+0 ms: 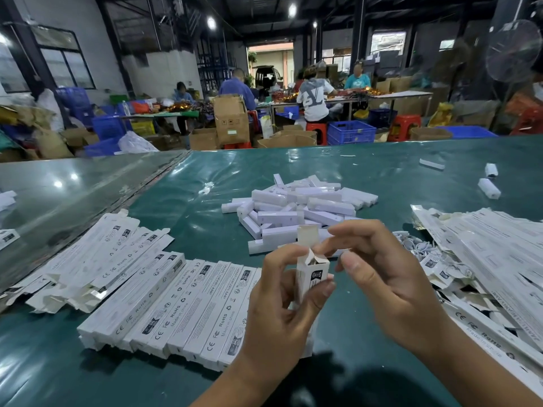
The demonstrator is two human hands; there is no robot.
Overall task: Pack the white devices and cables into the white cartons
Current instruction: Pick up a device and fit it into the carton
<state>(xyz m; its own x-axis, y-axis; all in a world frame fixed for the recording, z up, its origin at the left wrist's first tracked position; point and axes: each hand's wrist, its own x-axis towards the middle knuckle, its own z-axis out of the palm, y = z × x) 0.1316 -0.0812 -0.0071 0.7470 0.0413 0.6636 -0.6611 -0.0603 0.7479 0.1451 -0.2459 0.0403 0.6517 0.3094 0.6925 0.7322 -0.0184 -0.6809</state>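
**Clerk:** Item one: carton (312, 276), white, printed panel facing the camera. Location: upright over the green table (382, 171), held in the left hand (282, 292). Thumb on the near face, fingers wrapped behind; grip closed on the carton. Top end open, tuck flap (307, 234) standing up, side flaps splayed.

**Checker:** And the right hand (379, 271)?

**Clerk:** Fingers curled, thumb and forefinger nearly pinched at the carton's mouth, at the side flaps. Whether it holds anything small cannot be told. Contents of the carton: something pale shows inside; device or cable, not distinguishable.

**Checker:** Stock on the table?

**Clerk:** Pile of white devices (299, 207) beyond the hands. Cables (411, 245) in a heap to the right, beside the flat unfolded cartons (484, 245). Row of closed cartons (176, 304) to the left, lying side by side.

**Checker:** Risks?

**Clerk:** Likely three. A side flap folding over the tuck flap would jam the closure or crease the card. A cable loop left proud of the mouth would get pinched and keep the flap from seating. A tight squeeze by the left hand could bow the walls, making the tuck miss its slot.
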